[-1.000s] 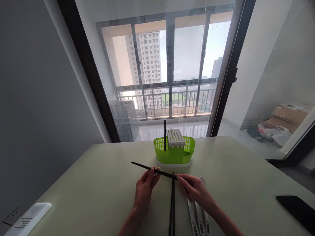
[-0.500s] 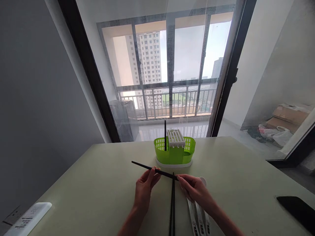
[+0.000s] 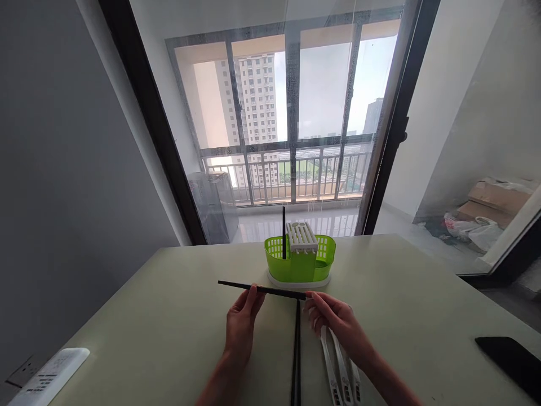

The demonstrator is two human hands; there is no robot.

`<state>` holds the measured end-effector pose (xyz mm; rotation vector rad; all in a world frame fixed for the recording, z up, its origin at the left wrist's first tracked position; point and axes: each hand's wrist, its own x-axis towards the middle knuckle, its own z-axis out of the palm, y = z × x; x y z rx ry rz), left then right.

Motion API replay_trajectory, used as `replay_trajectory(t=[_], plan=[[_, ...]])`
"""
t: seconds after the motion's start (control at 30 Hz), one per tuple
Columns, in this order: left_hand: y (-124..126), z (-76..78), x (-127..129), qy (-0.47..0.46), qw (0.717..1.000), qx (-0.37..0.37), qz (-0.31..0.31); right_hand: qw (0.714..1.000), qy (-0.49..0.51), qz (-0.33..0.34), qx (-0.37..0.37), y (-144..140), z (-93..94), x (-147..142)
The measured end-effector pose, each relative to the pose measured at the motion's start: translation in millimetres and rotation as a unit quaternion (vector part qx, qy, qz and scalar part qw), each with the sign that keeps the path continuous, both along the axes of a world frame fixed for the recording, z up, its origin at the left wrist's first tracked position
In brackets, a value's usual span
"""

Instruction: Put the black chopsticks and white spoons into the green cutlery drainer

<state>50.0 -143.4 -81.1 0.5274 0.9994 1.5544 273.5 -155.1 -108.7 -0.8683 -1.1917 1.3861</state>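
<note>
Black chopsticks (image 3: pixel 279 291) lie nearly level across both hands, above the table; whether it is one or a pair I cannot tell. My left hand (image 3: pixel 243 321) pinches them near the middle. At their thick right end, the fingertips of my right hand (image 3: pixel 333 321) are closed. Below, more black chopsticks (image 3: pixel 296 361) rest on the table, pointing away from me. White spoons (image 3: pixel 343 372) lie beside them, partly hidden under my right hand. Beyond the hands stands a green utensil holder (image 3: pixel 302 266) with a white slotted top and a black chopstick (image 3: pixel 284 232) upright in its left compartment.
The pale table (image 3: pixel 169 316) ends at a glass door with a dark frame. A white power strip (image 3: pixel 59 372) lies at the left edge, a black object (image 3: pixel 509 361) at the right. Past the glass are cardboard boxes (image 3: pixel 499 203) and plastic bags.
The held chopsticks have swung closer to level and shifted slightly left. My left hand has moved a little left and toward me; the holder and the things on the table have stayed put.
</note>
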Motion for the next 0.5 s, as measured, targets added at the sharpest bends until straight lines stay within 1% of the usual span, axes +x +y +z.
replay_trajectory(t=[0.1,0.2,0.33,0.5], plan=[[0.7,1.3,-0.8,-0.003,1.0,-0.011,0.007,1.0,0.009,0.003,0.002,-0.3,0.1,-0.1],[0.0,1.2,0.4,0.004,1.0,-0.016,0.0,1.0,0.006,0.005,0.005,-1.8,3.4,-0.6],[-1.0,-0.5,2.1,0.01,1.0,-0.007,-0.005,1.0,-0.007,-0.001,0.007,-3.0,8.5,-0.6],[-2.5,-3.1,3.5,0.028,0.999,0.013,-0.02,1.0,-0.027,-0.009,0.012,-1.8,4.2,-2.4]])
